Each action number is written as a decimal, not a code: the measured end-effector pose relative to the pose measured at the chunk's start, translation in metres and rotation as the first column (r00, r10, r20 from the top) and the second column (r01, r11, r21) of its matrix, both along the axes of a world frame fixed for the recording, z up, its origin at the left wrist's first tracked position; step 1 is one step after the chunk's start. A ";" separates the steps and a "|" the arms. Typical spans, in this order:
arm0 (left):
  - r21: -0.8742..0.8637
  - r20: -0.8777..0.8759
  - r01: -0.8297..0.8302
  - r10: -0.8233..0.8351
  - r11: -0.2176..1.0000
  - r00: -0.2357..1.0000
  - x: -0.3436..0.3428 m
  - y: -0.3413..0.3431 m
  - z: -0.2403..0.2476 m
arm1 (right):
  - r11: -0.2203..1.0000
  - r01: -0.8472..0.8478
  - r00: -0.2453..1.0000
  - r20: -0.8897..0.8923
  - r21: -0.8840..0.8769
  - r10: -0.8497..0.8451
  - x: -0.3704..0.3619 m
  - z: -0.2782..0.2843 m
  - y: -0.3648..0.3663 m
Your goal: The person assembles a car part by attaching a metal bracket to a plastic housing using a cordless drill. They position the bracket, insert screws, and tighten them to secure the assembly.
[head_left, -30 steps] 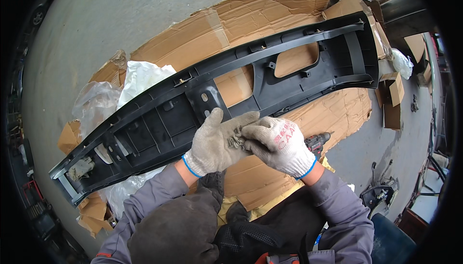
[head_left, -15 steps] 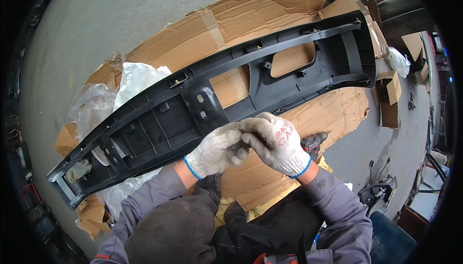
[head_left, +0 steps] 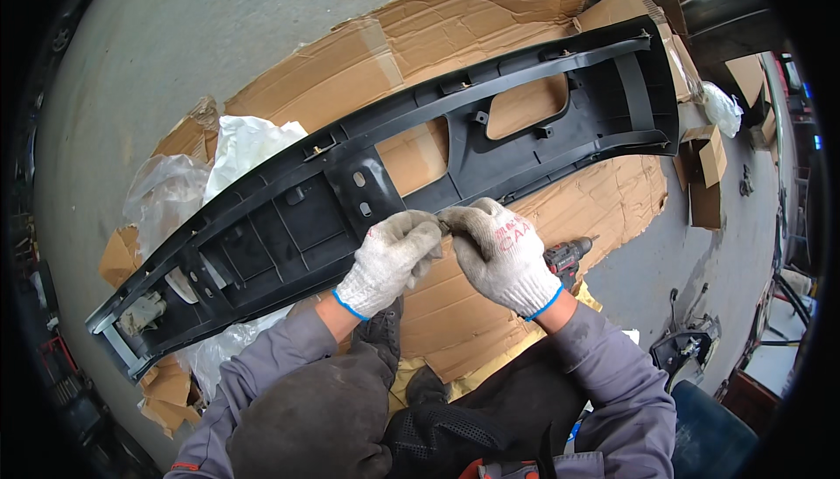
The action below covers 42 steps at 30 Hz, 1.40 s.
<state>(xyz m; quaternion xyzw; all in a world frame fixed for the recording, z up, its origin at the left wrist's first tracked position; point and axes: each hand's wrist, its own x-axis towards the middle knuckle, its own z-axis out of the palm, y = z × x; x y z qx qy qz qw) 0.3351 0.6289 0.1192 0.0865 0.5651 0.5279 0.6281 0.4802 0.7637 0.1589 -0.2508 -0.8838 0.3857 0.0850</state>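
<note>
A long black plastic vehicle panel [head_left: 477,160] lies with its ribbed side up, slanting from lower left to upper right. Above its near edge, my left hand [head_left: 395,256] and my right hand [head_left: 506,256] meet, both in white knitted gloves with blue cuffs. The fingers of each are pinched together around a small dark piece at their tips. That piece is mostly covered by the gloves, and its kind cannot be made out. Small metal clips [head_left: 320,148] sit along the panel's far edge.
Flattened cardboard [head_left: 315,76] lies under the panel on the grey floor [head_left: 210,33]. A cordless drill [head_left: 567,254] rests right of my right hand. Clear plastic wrap [head_left: 166,195] and white foam sheet [head_left: 249,151] bunch at the left. A black part [head_left: 691,352] lies at the right.
My hands have shifted slightly, the fingertips now drawn closer together, and the left hand's fingers have curled in more. The panel and drill stay in place.
</note>
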 end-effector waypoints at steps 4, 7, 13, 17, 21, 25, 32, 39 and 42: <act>-0.034 -0.094 0.027 -0.030 0.999 0.995 0.001 0.002 0.002 | 0.980 0.027 1.000 0.013 -0.198 -0.025 0.001 -0.004 0.005; -0.023 -0.170 0.050 -0.053 0.998 0.984 0.002 0.002 0.003 | 0.921 0.070 0.997 0.044 -0.383 -0.058 0.004 -0.009 0.008; -0.030 -0.141 0.064 -0.067 0.998 0.988 0.002 0.000 0.005 | 0.725 0.149 0.989 0.114 -0.673 -0.097 0.007 -0.017 0.013; -0.027 -0.117 0.049 -0.052 0.998 0.992 0.003 0.001 0.008 | 0.685 0.157 0.988 0.126 -0.712 -0.095 0.008 -0.016 0.015; -0.033 -0.137 0.055 -0.059 0.998 0.989 0.003 0.000 0.008 | 0.698 0.141 0.990 0.109 -0.702 -0.090 0.006 -0.014 0.015; -0.038 -0.144 0.066 -0.071 0.997 0.987 0.002 0.002 0.010 | 0.698 0.138 0.990 0.094 -0.703 -0.101 0.006 -0.012 0.013; -0.028 -0.362 0.101 -0.104 0.994 0.926 0.006 0.007 0.007 | 0.777 0.139 0.989 0.118 -0.614 -0.084 0.002 -0.013 0.015; 0.027 -0.518 0.132 -0.099 0.991 0.849 0.011 0.037 -0.019 | 0.861 0.246 0.967 0.172 -0.446 -0.187 -0.001 -0.030 0.032; -0.152 -0.509 0.197 -0.247 0.969 0.825 0.001 0.073 -0.031 | 0.864 0.306 0.951 0.178 -0.400 -0.254 -0.004 -0.060 0.052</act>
